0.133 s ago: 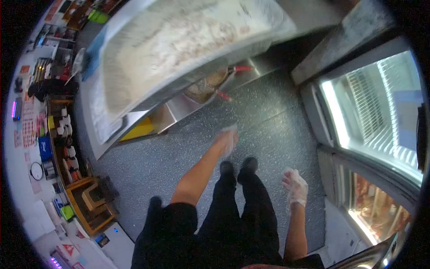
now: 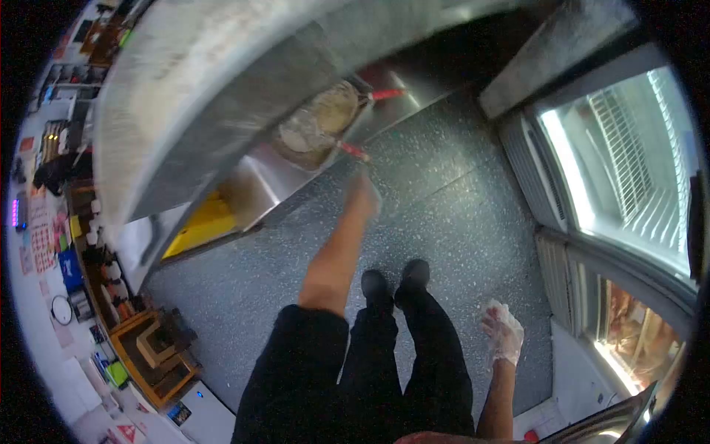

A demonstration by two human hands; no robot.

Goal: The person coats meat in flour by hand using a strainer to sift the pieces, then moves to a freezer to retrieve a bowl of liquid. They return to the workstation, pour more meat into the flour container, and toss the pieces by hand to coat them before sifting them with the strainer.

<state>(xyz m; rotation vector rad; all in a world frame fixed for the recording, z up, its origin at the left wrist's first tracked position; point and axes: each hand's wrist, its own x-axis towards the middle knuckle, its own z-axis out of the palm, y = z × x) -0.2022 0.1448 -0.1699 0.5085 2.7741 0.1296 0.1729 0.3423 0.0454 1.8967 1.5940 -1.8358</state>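
My left hand (image 2: 362,196), in a clear plastic glove and smeared by motion, reaches forward over the floor. Just beyond it is the red handle (image 2: 353,152) of a round, pale, powder-coated utensil (image 2: 302,135) on a metal shelf under the counter. A second round utensil (image 2: 336,107) lies beside it, with its own red handle (image 2: 388,94). On the other side, my right hand (image 2: 503,333) hangs low at my side in a clear glove with whitish residue. Its fingers are loosely apart, with nothing in them.
A large powder-dusted tray (image 2: 159,81) on the counter fills the upper left, blurred. Something yellow (image 2: 203,222) sits on the low shelf. At right stands a lit glass-fronted cabinet (image 2: 621,163) with wire racks. Wooden shelving (image 2: 151,355) lines the left side.
My left hand has moved forward toward the red handles. My right hand sits slightly lower and further right. The view has shifted, showing more of the low shelf.
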